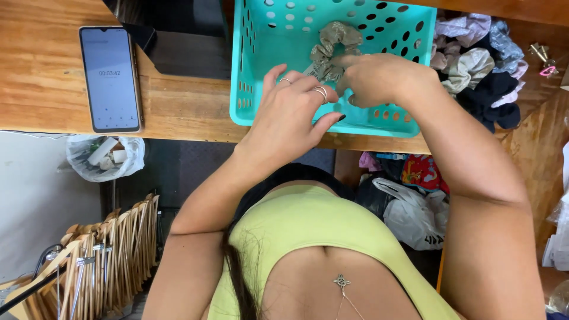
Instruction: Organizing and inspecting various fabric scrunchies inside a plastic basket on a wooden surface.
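Note:
A teal perforated plastic basket (255, 65) sits on the wooden table. Inside it lies an olive-green scrunchie (333, 42). My right hand (379, 78) reaches into the basket with its fingertips pinching the lower part of the scrunchie. My left hand (293, 112), with rings on two fingers, hovers over the basket's near rim, fingers apart and curved, close to the scrunchie; whether it touches the fabric is hidden by the fingers.
A pile of scrunchies in several colours (480, 65) lies right of the basket. A phone (110, 78) with a lit screen rests on the table at left. Below the table are wooden hangers (106, 261), a plastic bag of rubbish (105, 155) and a white bag (415, 216).

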